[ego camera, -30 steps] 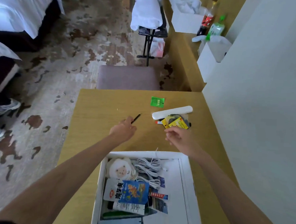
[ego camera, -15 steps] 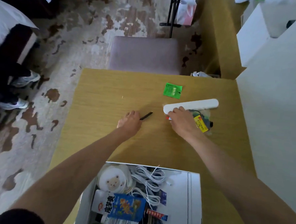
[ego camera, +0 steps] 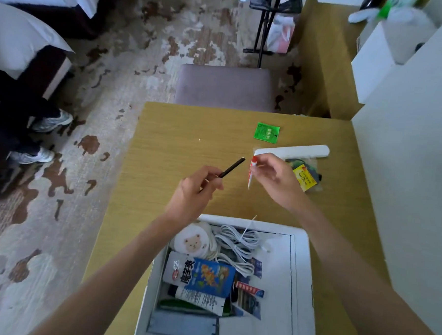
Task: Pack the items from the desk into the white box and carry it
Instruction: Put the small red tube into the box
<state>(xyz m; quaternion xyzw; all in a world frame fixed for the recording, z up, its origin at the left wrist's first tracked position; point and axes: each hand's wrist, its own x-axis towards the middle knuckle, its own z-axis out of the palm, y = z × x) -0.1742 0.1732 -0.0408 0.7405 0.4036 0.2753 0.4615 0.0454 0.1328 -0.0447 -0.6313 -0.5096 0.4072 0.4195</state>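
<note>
Left hand [ego camera: 193,192] around black pen [ego camera: 232,167]

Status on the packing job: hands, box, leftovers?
Left hand grips thin black stick. Right hand pinches red-capped white tube. White box open, part-filled. Green sachet, long white case, clear bag on wooden desk.

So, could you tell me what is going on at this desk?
A person is packing a white box on the desk. The left hand holds a black pen, the right hand pinches a white tube with a red cap. A green packet, a long white case and a clear bag lie unpacked; cables and a snack pouch are inside.
</note>
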